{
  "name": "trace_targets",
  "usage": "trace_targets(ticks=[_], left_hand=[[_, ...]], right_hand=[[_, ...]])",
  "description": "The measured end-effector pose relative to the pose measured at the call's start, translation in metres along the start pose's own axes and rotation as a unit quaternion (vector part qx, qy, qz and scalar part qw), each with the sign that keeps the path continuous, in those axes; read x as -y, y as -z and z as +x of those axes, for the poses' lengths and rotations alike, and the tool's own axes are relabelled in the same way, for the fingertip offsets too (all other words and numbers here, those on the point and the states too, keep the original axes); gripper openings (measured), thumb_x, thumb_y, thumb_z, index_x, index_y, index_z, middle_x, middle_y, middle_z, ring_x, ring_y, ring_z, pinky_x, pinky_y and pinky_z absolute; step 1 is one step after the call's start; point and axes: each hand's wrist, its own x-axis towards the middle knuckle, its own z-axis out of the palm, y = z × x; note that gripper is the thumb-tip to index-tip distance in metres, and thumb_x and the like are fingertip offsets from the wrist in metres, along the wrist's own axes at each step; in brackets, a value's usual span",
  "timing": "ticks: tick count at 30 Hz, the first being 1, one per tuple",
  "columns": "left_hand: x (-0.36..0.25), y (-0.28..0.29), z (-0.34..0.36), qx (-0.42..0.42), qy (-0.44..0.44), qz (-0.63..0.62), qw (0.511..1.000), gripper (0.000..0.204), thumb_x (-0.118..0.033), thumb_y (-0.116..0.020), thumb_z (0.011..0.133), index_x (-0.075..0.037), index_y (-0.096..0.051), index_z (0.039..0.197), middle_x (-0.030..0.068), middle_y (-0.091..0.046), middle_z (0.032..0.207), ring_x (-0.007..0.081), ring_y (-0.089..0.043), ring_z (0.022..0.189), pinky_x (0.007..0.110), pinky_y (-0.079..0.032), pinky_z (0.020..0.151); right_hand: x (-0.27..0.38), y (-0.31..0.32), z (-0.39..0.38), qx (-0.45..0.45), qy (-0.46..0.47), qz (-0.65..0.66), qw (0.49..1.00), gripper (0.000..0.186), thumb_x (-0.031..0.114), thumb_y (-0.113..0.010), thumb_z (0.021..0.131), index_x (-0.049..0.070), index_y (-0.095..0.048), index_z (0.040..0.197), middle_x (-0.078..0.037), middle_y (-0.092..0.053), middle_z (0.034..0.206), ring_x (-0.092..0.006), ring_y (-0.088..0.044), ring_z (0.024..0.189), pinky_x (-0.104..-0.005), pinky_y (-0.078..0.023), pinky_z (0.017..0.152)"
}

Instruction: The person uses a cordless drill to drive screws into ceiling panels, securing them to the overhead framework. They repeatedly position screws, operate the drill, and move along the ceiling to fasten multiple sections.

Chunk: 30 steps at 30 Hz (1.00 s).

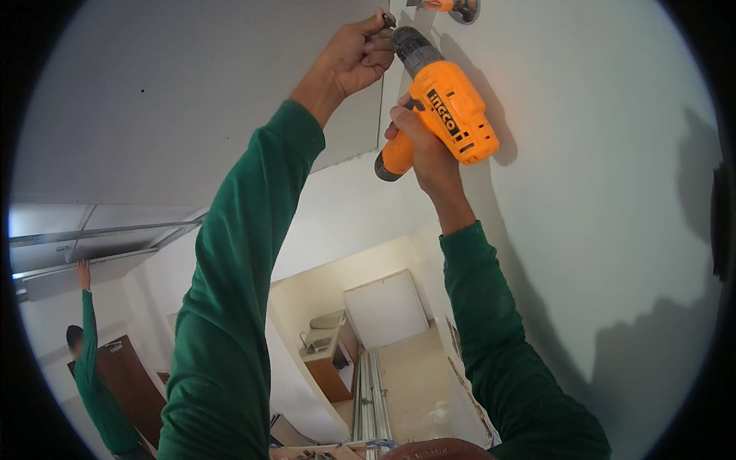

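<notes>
My right hand (429,149) is wrapped round the grip of an orange and black cordless drill (454,107), raised overhead with its chuck pointing up and to the left. Close beside the chuck, my left hand (359,57) is closed, thumb and forefinger pinching a small dark piece too small to make out. Both hands are just under the large pale ceiling board (192,92), near where its edge meets the white wall (598,153). The chuck's front end lies by the left fingers, and any bit in it is hidden.
At the lower left, another person in a green sleeve (96,376) reaches up to a ceiling panel below a metal frame (107,231). Far below are a sink cabinet (333,368), long metal profiles (371,395) and a leaning white board (387,310). An orange object with a round metal base (465,11) juts in above.
</notes>
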Motion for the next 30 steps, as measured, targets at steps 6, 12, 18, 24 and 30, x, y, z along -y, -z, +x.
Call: trace_targets(ticks=[6,12,18,24,30], left_hand=[[0.004,0.007,0.012,-0.091,-0.081,0.209,0.97,0.024,-0.031,-0.062,0.108,-0.008,-0.067,0.109,-0.0053,-0.047,0.076,0.0036,-0.034,0.058,0.017,-0.029,0.046],[-0.014,-0.002,0.012,-0.083,-0.084,0.296,0.948,0.03,-0.032,-0.061,0.108,-0.005,-0.068,0.122,-0.004,-0.046,0.082,0.0052,-0.035,0.065,0.017,-0.032,0.052],[-0.031,-0.005,0.016,-0.073,-0.09,0.292,0.949,0.029,-0.027,-0.059,0.109,-0.004,-0.069,0.124,-0.0047,-0.04,0.079,0.0052,-0.032,0.064,0.018,-0.031,0.052],[-0.036,-0.011,0.025,-0.09,-0.076,0.373,0.92,0.034,-0.031,-0.055,0.111,-0.004,-0.068,0.128,-0.0057,-0.038,0.077,0.0045,-0.032,0.061,0.016,-0.03,0.051],[-0.041,-0.02,0.041,-0.09,0.004,0.303,0.949,0.027,-0.027,-0.049,0.112,-0.006,-0.065,0.117,-0.0071,-0.034,0.075,0.0056,-0.029,0.06,0.021,-0.024,0.048]], right_hand=[[-0.002,0.024,0.013,0.01,0.001,-0.15,0.989,0.016,0.014,-0.072,0.094,0.007,-0.064,0.106,-0.002,-0.065,0.087,-0.0149,-0.068,0.076,-0.0332,-0.056,0.07],[-0.033,0.021,0.032,0.008,0.054,-0.18,0.982,0.026,0.02,-0.073,0.098,0.006,-0.064,0.118,-0.005,-0.067,0.093,-0.0154,-0.066,0.084,-0.0338,-0.054,0.074],[-0.038,-0.003,0.045,0.011,0.053,-0.026,0.998,0.02,0.009,-0.072,0.095,0.007,-0.06,0.111,-0.003,-0.064,0.093,-0.0134,-0.067,0.08,-0.0323,-0.057,0.074],[-0.034,-0.006,0.052,-0.007,0.068,-0.032,0.997,0.021,0.009,-0.073,0.093,0.009,-0.06,0.109,-0.002,-0.063,0.088,-0.0118,-0.066,0.076,-0.0312,-0.056,0.072],[-0.038,0.0,0.057,-0.014,0.068,-0.049,0.996,0.025,0.015,-0.074,0.091,0.009,-0.059,0.11,-0.002,-0.064,0.089,-0.0128,-0.067,0.078,-0.0331,-0.056,0.072]])
